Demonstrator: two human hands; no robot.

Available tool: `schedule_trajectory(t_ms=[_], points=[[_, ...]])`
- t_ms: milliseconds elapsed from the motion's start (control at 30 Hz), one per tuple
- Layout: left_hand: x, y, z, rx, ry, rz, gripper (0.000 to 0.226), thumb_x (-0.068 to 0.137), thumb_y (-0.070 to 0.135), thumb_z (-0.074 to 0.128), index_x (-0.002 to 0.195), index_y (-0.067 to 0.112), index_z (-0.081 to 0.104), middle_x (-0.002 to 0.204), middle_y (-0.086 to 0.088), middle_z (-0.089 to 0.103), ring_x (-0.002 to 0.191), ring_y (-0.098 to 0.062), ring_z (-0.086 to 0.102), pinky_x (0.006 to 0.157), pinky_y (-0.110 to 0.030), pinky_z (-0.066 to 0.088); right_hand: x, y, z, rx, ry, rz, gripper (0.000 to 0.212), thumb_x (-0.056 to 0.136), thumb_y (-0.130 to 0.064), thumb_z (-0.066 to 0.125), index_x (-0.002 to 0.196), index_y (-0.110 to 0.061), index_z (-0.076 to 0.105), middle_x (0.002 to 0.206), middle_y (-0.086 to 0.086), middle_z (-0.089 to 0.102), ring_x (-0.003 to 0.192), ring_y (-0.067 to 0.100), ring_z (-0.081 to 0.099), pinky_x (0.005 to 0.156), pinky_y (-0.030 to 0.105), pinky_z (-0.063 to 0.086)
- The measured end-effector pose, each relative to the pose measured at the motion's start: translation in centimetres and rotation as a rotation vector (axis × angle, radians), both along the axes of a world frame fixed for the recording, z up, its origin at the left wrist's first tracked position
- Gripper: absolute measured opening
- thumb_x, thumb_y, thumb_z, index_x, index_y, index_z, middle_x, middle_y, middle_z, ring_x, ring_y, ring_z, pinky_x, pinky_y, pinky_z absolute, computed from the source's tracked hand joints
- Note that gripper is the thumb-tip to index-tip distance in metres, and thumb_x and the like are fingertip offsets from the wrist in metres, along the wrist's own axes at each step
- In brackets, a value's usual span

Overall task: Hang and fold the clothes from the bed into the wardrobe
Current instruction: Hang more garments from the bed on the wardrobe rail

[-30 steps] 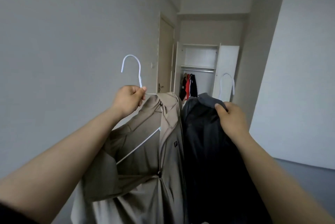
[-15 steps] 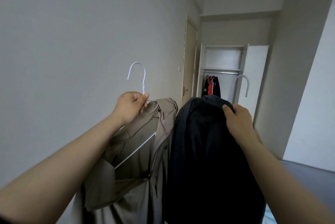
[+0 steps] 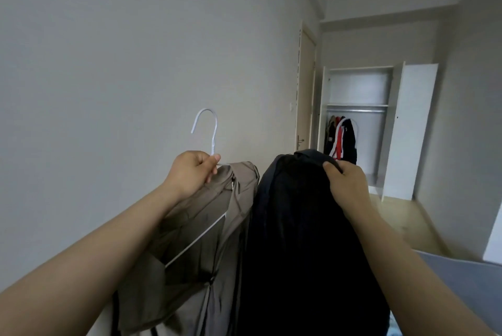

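Black garment [image 3: 298, 240], cut off below, gripped by right hand [image 3: 346, 186].

- Below the fingers [image 3: 207, 172], tan jacket [image 3: 195, 240] and black garment [image 3: 298, 240] run off the bottom edge.
- Beyond the fingers, hung clothes [image 3: 347, 140] in the wardrobe [image 3: 358, 85] are too small to identify.

The hanger [image 3: 211, 131] in my left hand [image 3: 190, 172] looks like smooth white plastic-coated wire, with a faint gloss on the hook. The beige jacket [image 3: 195, 227] on it is thin woven cloth, matt and creased. The black garment [image 3: 298, 240] that my right hand [image 3: 347, 186] grips is a dark matt cloth, its weave too dark to tell. The wardrobe [image 3: 410, 131] has smooth white panels, and its rail [image 3: 355, 110] looks like bright metal. The door [image 3: 305, 96] and the floor [image 3: 402, 221] look like pale wood, the floor slightly shiny. The wall [image 3: 108, 63] is matt.
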State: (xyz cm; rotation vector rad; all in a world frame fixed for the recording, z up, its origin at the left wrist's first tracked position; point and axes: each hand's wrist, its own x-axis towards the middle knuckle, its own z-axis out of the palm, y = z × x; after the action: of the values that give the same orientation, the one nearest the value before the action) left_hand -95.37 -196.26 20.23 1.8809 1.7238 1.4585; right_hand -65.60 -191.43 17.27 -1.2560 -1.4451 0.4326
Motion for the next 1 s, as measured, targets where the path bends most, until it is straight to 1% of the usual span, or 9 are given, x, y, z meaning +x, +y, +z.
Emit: schedule_trajectory(t_ms=[133,200,267,400,500,633,767,867,1000], points=[[-2.1,4.0,-0.1,-0.021,-0.014,0.03,0.044,0.096,0.03,0.053,0.056,0.013,0.061,0.039,0.006,0.051,0.033,-0.002,0.041,0.052,-0.024,0.035,-2.5,4.5,-0.5,-0.032,0.01,0.009,0.031,0.097,-0.03,0.048,0.079,-0.01,0.062,0.077,0.01,0.063,0.074,0.023,0.059,0.063,0.028,0.044],[-2.8,6.1,-0.2,-0.029,-0.014,0.031,0.045,0.096,0.032,0.052,0.056,0.014,0.061,0.04,0.006,0.052,0.034,-0.002,0.042,0.054,-0.026,0.036,-3.5,6.5,-0.6,-0.066,0.012,0.015,0.028,0.098,-0.031,0.047,0.08,-0.014,0.06,0.08,0.008,0.063,0.077,0.02,0.059,0.068,0.029,0.044],[-3.6,8.4,-0.6,-0.039,-0.03,0.022,0.045,0.096,0.032,0.052,0.056,0.014,0.061,0.042,0.005,0.053,0.034,-0.002,0.042,0.055,-0.028,0.037,-4.2,8.3,-0.9,-0.095,0.001,0.002,0.028,0.098,-0.031,0.046,0.083,-0.013,0.061,0.082,0.009,0.063,0.079,0.021,0.06,0.071,0.031,0.045],[-5.0,13.1,-1.3,-0.054,-0.085,-0.021,0.045,0.096,0.031,0.052,0.056,0.013,0.061,0.044,0.003,0.053,0.033,-0.005,0.039,0.05,-0.026,0.036,-5.7,11.4,-1.8,-0.113,-0.02,-0.056,0.031,0.098,-0.031,0.047,0.088,-0.008,0.065,0.08,0.009,0.065,0.077,0.024,0.062,0.065,0.031,0.046],[-5.3,16.1,-1.8,-0.056,-0.124,-0.073,0.045,0.096,0.031,0.053,0.056,0.013,0.062,0.046,0.001,0.054,0.034,-0.006,0.041,0.051,-0.026,0.037,-6.6,13.0,-2.1,-0.114,-0.025,-0.133,0.035,0.097,-0.029,0.05,0.085,0.001,0.063,0.077,0.014,0.064,0.076,0.029,0.06,0.067,0.035,0.044],[-5.6,21.3,-1.6,-0.052,-0.062,-0.131,0.044,0.097,0.031,0.051,0.057,0.015,0.061,0.047,0.003,0.056,0.034,-0.002,0.044,0.056,-0.026,0.039,-7.5,16.0,-1.4,-0.102,-0.008,-0.253,0.033,0.095,-0.029,0.052,0.073,-0.006,0.061,0.066,0.005,0.06,0.068,0.026,0.057,0.058,0.031,0.04],[-4.7,26.2,-1.6,-0.06,-0.055,-0.218,0.044,0.097,0.031,0.05,0.061,0.011,0.063,0.05,0.001,0.057,0.042,-0.008,0.048,0.061,-0.027,0.04,-6.7,18.7,-0.8,-0.101,-0.013,-0.355,0.033,0.094,-0.029,0.053,0.068,-0.01,0.057,0.064,0.003,0.057,0.065,0.023,0.054,0.059,0.031,0.038],[-3.7,29.7,-2.5,-0.06,-0.069,-0.28,0.043,0.097,0.031,0.05,0.06,0.013,0.062,0.049,0.003,0.056,0.04,-0.005,0.047,0.059,-0.027,0.038,-5.6,21.0,-1.1,-0.119,0.003,-0.414,0.034,0.094,-0.028,0.052,0.066,-0.01,0.054,0.061,0.003,0.053,0.062,0.023,0.05,0.058,0.031,0.037],[-2.2,35.2,-3.3,-0.086,-0.074,-0.354,0.043,0.098,0.031,0.048,0.06,0.015,0.06,0.048,0.005,0.054,0.044,-0.009,0.047,0.053,-0.025,0.036,-4.2,25.4,-1.9,-0.138,0.006,-0.475,0.037,0.093,-0.027,0.052,0.061,-0.009,0.046,0.056,0.003,0.045,0.058,0.023,0.043,0.054,0.033,0.033]])
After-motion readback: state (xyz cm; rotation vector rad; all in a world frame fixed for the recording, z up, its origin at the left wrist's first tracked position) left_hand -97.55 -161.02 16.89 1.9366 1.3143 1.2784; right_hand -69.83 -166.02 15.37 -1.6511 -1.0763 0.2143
